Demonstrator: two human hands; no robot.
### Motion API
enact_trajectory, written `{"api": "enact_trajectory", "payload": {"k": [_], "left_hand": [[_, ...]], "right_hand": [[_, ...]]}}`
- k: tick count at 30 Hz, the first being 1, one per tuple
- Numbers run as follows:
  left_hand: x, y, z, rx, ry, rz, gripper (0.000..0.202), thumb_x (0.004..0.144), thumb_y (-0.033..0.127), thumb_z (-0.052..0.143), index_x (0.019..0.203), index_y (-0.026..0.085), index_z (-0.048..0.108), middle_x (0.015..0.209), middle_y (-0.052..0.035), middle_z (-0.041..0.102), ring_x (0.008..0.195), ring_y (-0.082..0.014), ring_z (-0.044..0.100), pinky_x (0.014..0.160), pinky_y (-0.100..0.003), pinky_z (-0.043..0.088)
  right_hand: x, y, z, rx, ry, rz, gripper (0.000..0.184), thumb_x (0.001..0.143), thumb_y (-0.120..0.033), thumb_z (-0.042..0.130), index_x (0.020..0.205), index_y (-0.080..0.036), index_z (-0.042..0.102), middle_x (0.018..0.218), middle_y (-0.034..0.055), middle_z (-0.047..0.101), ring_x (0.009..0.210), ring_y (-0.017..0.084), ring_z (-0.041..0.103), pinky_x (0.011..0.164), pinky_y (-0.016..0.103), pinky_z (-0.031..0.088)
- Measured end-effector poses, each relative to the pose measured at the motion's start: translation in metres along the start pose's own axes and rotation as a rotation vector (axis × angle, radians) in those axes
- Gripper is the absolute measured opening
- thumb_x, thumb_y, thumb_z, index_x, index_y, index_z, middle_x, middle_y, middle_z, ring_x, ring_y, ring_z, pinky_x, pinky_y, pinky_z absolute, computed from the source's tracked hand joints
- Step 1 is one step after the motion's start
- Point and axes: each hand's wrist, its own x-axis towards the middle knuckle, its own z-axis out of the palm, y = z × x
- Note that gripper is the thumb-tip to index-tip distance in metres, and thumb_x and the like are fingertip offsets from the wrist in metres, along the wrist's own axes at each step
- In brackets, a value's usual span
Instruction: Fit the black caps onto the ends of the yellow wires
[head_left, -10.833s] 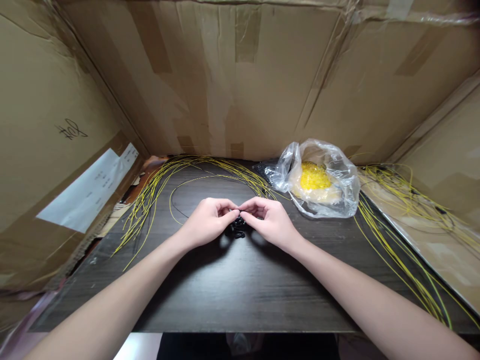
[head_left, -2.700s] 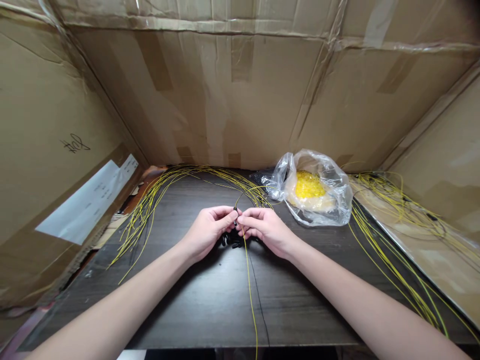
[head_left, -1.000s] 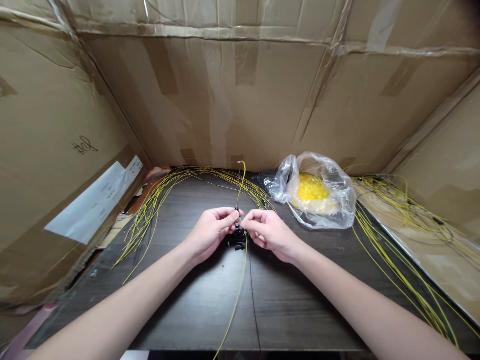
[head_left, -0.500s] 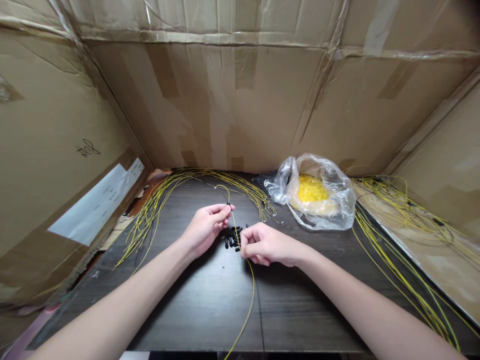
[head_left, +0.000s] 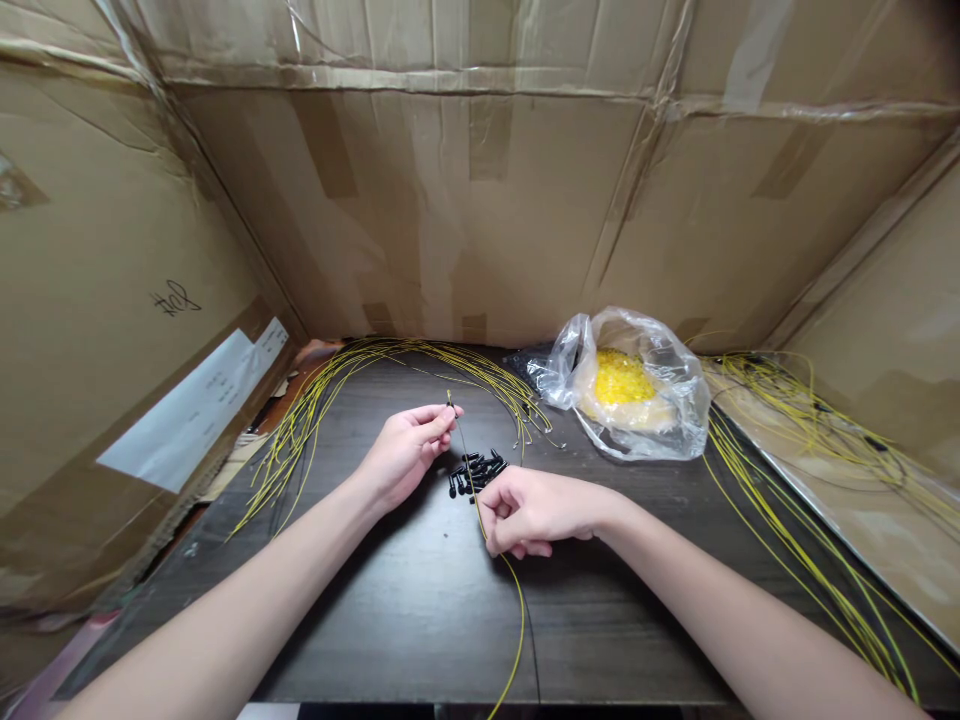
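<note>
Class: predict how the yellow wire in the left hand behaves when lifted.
Probably light and springy: the yellow wire runs in a smooth curve from the left hand, without sharp kinks. Long lengths would likely flop, as the nearby bundle lies in loose arcs.

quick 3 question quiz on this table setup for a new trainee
1. True or false: the left hand pinches the thin yellow wire near its end.
2. What is inside the clear plastic bag?
3. Which hand is nearer the pile of small black parts, left or right?

Key: 1. True. 2. Small yellow pieces. 3. The right hand.
</note>
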Motion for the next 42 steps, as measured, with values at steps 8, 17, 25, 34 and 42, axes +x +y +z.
{"api": "enact_trajectory", "payload": {"k": [8,17,25,34,42], "left_hand": [[-0.004,0.010,0.002,-0.005,-0.106,0.006,0.023,0.074,0.027,0.082,0.089,0.011,0.076,0.074,-0.0024,0.060,0.064,-0.0072,0.050,0.060,-0.019,0.041],[-0.011,0.010,0.007,0.081,-0.166,0.025,0.022,0.076,0.029,0.081,0.089,0.012,0.076,0.072,-0.0016,0.057,0.064,-0.0083,0.045,0.059,-0.020,0.038],[-0.014,0.010,0.011,0.118,-0.167,0.027,0.026,0.072,0.032,0.083,0.088,0.013,0.076,0.072,-0.0026,0.059,0.063,-0.0099,0.046,0.061,-0.024,0.039],[-0.012,0.009,0.010,0.145,-0.140,0.071,0.024,0.074,0.032,0.082,0.089,0.013,0.076,0.074,-0.0024,0.059,0.064,-0.0089,0.045,0.060,-0.023,0.038],[-0.011,0.010,0.008,0.120,-0.133,0.088,0.023,0.074,0.030,0.082,0.088,0.013,0.076,0.075,-0.0023,0.061,0.063,-0.0083,0.046,0.060,-0.023,0.037]], "right_hand": [[0.000,-0.010,-0.002,0.006,0.372,-0.107,0.026,0.083,-0.039,0.066,0.080,-0.015,0.059,0.056,-0.0051,0.055,0.036,0.003,0.040,0.035,0.015,0.026],[0.007,-0.008,-0.003,0.052,0.693,-0.358,0.022,0.081,-0.036,0.067,0.083,-0.016,0.059,0.066,-0.0031,0.056,0.046,0.006,0.045,0.042,0.018,0.036],[0.009,-0.008,0.001,-0.010,0.637,-0.327,0.021,0.081,-0.035,0.067,0.078,-0.015,0.060,0.067,-0.0016,0.057,0.051,0.006,0.046,0.046,0.020,0.036],[0.008,-0.008,0.002,-0.010,0.623,-0.309,0.014,0.080,-0.026,0.065,0.075,-0.015,0.058,0.064,-0.0024,0.056,0.050,0.006,0.047,0.048,0.019,0.037],[0.008,-0.010,0.004,0.006,0.581,-0.275,0.013,0.079,-0.024,0.065,0.073,-0.015,0.056,0.061,-0.0031,0.056,0.048,0.006,0.046,0.047,0.019,0.035]]}}
